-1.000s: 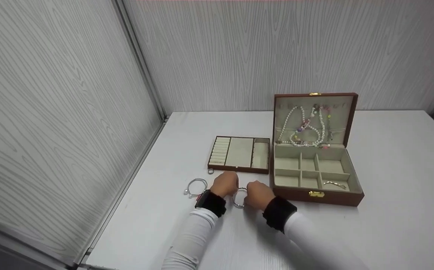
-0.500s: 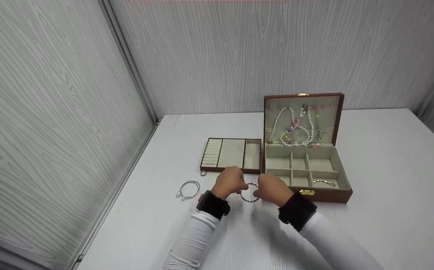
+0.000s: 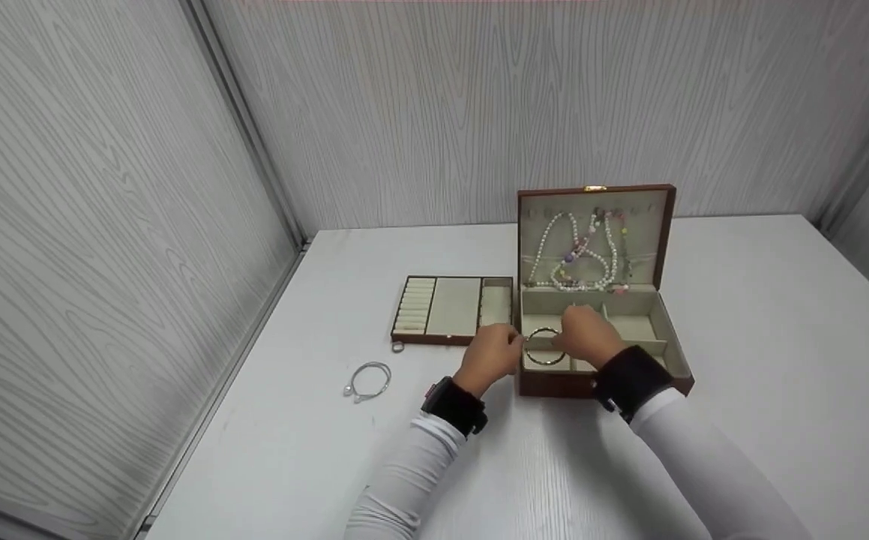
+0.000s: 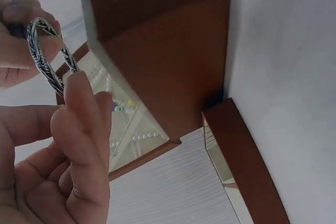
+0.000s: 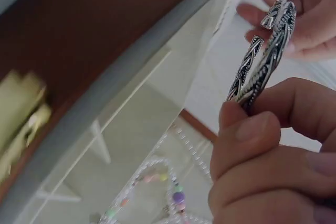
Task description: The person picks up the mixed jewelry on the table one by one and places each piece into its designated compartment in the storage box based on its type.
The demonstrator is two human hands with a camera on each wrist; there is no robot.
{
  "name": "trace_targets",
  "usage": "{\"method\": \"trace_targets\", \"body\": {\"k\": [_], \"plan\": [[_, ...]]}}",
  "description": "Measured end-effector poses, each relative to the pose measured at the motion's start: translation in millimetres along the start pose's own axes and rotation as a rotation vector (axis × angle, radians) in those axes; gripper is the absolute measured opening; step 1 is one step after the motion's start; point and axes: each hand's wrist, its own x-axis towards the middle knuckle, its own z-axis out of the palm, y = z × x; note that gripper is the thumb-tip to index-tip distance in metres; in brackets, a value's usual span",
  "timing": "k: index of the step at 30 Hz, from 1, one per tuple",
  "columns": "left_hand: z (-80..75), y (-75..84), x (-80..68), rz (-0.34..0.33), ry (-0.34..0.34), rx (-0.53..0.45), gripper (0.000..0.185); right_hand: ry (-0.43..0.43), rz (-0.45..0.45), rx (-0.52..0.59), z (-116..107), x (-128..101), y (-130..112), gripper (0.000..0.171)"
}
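1. Over the front-left compartments of the open jewellery box (image 3: 674, 360), both hands hold 1 braided silver bangle (image 3: 545, 346) between them.
2. The left hand (image 3: 490, 358) pinches the bangle's left side with curled fingertips; the left wrist view shows a fingertip (image 4: 79, 90) pressed against the bangle (image 4: 50, 56).
3. The right hand (image 3: 588, 339) pinches the bangle's right side; in the right wrist view its thumb (image 5: 247, 135) presses on the braided band (image 5: 262, 59), whose 2 open ends sit close together near the top.
4. The bangle hangs in the air above the box, not touching the lining as far as the head view shows.
5. The box's lid (image 3: 595, 196) stands upright, with a pearl necklace (image 3: 554, 259) and a coloured bead strand (image 3: 580, 244) hanging inside it.
6. Just left of the box, a removable tray (image 3: 453, 307) with ring rolls and 2 plain sections lies flat on the white table (image 3: 779, 337).
7. A small ring (image 3: 398, 346) lies against the tray's front-left corner.
8. A thin silver bracelet with beads (image 3: 368, 380) lies on the table, well left of the left hand.
9. Both wrists wear black bands over white sleeves.
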Motion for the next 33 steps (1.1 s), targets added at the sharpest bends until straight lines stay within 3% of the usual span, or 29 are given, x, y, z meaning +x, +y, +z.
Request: {"method": "trace_targets", "body": {"k": [3, 7, 15, 25, 29, 33], "plan": [[8.2, -1.7, -0.4, -0.027, -0.018, 0.038, 0.014, -0.030, 0.049, -0.037, 0.0, 4.5, 4.1, 0.024], [11.6, -5.5, -3.9, -0.034, -0.005, 0.065, 0.014, -0.043, 0.049, -0.091, 9.1, 11.3, 3.5, 0.011], [14.3, -6.8, -4.4, -0.024, 0.008, 0.094, 0.022, -0.148, 0.052, -0.132, 32.5, 19.0, 10.1, 0.012], [15.5, -9.6, -6.1, 0.001, 0.023, 0.113, 0.021, -0.072, -0.005, -0.269, 49.2, 20.4, 13.1, 0.017], [9.1, -16.3, -10.4, -0.045, -0.084, 0.089, 0.039, -0.065, -0.013, -0.283, 57.1, 23.6, 18.7, 0.014], [-19.1, -39.7, -16.3, -0.147, -0.197, 0.076, 0.053, -0.027, -0.011, -0.242, 63.8, 26.8, 28.0, 0.012]]}}
